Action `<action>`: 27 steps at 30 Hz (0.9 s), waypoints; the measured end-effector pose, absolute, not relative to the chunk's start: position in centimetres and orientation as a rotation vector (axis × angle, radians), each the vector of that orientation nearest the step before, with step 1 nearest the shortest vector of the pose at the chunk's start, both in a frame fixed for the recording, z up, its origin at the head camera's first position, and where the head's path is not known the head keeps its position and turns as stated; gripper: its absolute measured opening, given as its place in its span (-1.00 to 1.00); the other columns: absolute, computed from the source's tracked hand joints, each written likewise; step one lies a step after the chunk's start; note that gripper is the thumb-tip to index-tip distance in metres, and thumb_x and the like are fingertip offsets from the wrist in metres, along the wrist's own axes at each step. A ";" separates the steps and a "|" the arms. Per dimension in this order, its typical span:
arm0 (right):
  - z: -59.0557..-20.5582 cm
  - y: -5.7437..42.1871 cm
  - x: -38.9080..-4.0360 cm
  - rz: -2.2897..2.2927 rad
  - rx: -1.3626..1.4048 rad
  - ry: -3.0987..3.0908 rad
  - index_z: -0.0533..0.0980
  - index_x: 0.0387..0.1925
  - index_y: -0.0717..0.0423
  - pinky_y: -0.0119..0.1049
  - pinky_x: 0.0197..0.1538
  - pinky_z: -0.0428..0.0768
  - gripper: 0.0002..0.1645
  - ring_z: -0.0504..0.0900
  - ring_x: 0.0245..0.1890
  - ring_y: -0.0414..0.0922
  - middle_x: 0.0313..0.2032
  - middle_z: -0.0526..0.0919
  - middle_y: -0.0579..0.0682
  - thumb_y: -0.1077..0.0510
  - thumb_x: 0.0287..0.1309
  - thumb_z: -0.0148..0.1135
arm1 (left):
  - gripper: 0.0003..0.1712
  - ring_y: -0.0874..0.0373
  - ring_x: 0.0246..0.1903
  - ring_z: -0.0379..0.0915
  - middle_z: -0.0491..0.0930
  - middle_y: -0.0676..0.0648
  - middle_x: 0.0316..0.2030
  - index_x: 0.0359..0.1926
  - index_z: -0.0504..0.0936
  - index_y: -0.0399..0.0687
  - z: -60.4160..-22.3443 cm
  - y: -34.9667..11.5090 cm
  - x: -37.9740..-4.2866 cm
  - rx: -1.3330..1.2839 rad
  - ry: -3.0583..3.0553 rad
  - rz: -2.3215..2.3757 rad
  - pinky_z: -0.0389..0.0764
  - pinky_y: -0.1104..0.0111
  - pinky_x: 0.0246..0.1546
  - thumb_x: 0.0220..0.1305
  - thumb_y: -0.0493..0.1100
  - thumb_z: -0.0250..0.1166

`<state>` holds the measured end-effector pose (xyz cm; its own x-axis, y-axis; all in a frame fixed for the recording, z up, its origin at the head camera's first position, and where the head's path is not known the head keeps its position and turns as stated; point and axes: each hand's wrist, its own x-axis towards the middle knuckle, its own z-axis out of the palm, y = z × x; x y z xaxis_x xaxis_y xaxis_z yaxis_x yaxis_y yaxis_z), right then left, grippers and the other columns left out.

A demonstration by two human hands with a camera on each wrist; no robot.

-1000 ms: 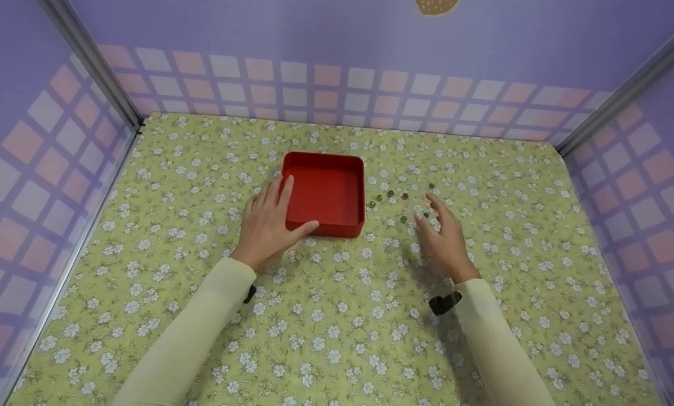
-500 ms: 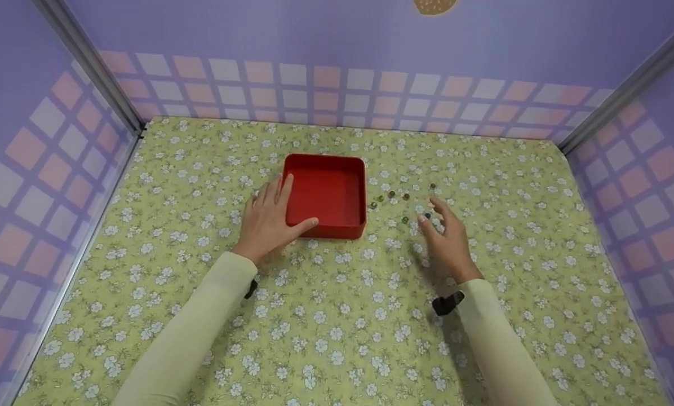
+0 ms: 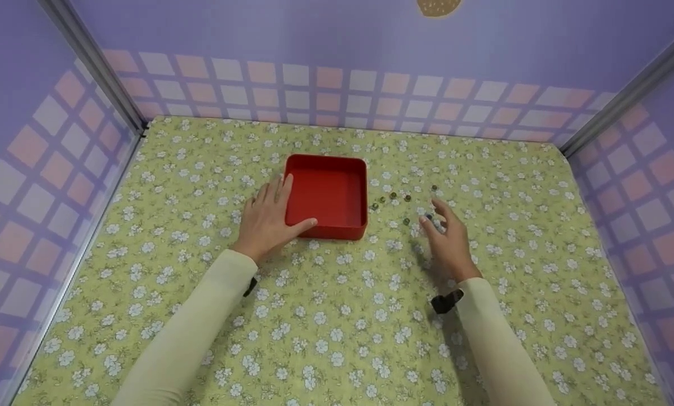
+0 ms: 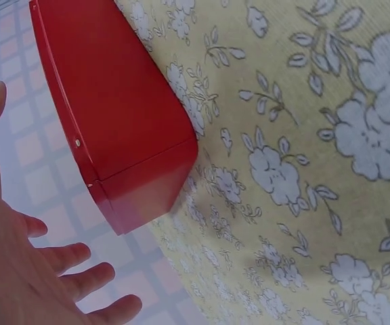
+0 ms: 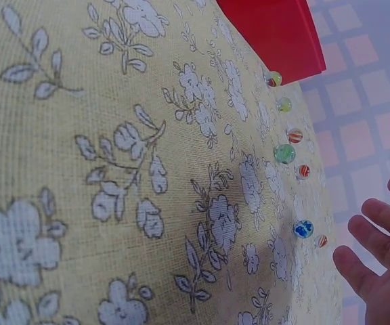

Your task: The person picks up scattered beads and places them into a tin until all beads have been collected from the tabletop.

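Three purple walls [image 3: 342, 28] enclose the work area, one at the back and one on each side, printed with pink and white squares. Between them spreads one tabletop [image 3: 337, 349], its yellowish-green covering patterned with white flowers. Two pale sleeves [image 3: 185, 338] reach in from the near edge.

One square red box [image 3: 328, 197] stands upright on the tabletop, left of centre, its top uncovered.

There are two hands. The left hand [image 3: 266, 220] is spread at the box's left side, fingers fairly straight and thumb apart; whether it touches the rim I cannot tell. The right hand [image 3: 448, 239] is raised, fingers and thumb parted and slightly bent, holding nothing.

Two black wrist devices [image 3: 447, 303] show, one at each cuff.

Smallest are seven glass marbles [image 5: 295, 135], scattered on the tabletop to the right of the box: one blue marble [image 5: 303, 229], one green marble [image 5: 284, 154], and five others with yellow or reddish swirls. The blue one lies nearest the right thumb, apart from it.
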<state>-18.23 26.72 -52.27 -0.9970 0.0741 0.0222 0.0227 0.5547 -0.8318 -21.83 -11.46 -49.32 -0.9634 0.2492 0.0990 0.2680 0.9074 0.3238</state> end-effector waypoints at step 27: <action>-53.6 27.9 -19.1 1.538 -0.106 -2.705 0.16 0.45 -0.01 0.04 0.35 0.36 -0.21 0.22 0.43 0.07 0.42 0.23 0.06 -0.22 0.32 0.08 | 0.36 -0.21 0.44 0.03 -0.04 -0.14 0.52 0.55 -0.30 0.09 -51.3 -12.4 -22.8 -0.331 -3.157 -0.607 0.24 -0.30 0.24 -0.04 0.74 -0.08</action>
<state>-19.12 27.95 -53.59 -0.9973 0.0729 -0.0097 0.0456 0.5096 -0.8592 -22.85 -12.36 -51.27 -0.9750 0.2167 -0.0499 0.1827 0.9086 0.3756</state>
